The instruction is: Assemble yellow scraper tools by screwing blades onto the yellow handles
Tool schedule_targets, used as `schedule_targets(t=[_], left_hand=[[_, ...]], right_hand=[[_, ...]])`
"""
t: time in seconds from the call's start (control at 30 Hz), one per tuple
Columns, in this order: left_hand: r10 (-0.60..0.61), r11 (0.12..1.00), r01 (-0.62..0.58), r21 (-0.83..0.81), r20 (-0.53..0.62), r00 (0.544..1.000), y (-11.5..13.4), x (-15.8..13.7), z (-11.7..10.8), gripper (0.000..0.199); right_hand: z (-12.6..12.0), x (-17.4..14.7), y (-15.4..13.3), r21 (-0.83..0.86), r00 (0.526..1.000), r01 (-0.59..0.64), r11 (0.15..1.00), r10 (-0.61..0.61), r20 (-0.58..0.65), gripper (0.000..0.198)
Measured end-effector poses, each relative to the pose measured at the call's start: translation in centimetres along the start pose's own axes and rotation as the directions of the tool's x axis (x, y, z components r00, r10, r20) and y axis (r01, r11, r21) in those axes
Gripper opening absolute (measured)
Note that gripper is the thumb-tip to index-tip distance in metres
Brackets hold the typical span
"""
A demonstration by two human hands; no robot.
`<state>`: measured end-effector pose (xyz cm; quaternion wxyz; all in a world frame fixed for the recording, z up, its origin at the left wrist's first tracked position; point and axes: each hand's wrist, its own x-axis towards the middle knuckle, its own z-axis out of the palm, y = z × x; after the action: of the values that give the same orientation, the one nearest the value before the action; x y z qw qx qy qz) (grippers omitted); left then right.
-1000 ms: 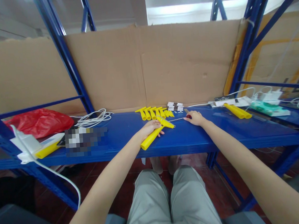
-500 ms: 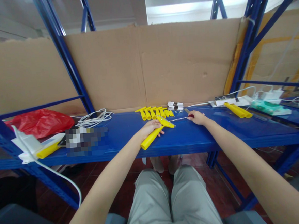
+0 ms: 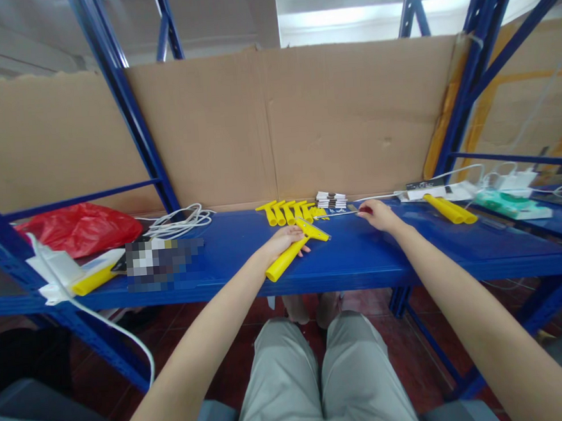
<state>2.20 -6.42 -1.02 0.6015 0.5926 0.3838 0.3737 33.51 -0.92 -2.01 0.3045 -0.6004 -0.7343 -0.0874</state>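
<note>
My left hand [image 3: 287, 238] is closed around the neck of a yellow scraper [image 3: 284, 259], which has a wide head and a tube-like handle slanting toward the front edge. A thin metal edge shows along the scraper's head. My right hand [image 3: 376, 214] pinches a screwdriver [image 3: 343, 213] whose thin shaft points left. Its tip is near small yellow pieces [image 3: 318, 213], apart from the held scraper; the fingers cover most of its handle. Behind my left hand, several yellow T-shaped scraper parts [image 3: 281, 214] lie in a row on the blue table [image 3: 230, 249].
A stack of white-and-dark strips [image 3: 331, 200] lies near the cardboard wall [image 3: 198, 133]. Two yellow handles [image 3: 447, 209] and a green-white packet [image 3: 514, 206] are at the right. White cable [image 3: 180, 222], a red plastic bag [image 3: 83, 231] and another yellow handle [image 3: 93, 280] are at the left.
My right hand has moved back and slightly right with the screwdriver, taking its tip from the scraper's head toward the small yellow pieces. My left hand still holds the scraper in place.
</note>
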Motion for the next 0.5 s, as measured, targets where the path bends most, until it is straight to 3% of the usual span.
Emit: schedule_targets(t=[0.3,0.5], left_hand=[[-0.016,1.000,0.016,0.001,-0.039,0.999,-0.1,0.2,0.0,0.020],[-0.013,1.000,0.013,0.010,-0.020,1.000,-0.4,0.5,-0.2,0.027]], right_hand=[[0.1,-0.2,-1.9,0.073,0.996,0.082,0.994,-0.079,-0.041,0.021],[0.1,-0.3,-2.4,0.083,0.998,0.059,0.995,-0.057,-0.026,0.019]])
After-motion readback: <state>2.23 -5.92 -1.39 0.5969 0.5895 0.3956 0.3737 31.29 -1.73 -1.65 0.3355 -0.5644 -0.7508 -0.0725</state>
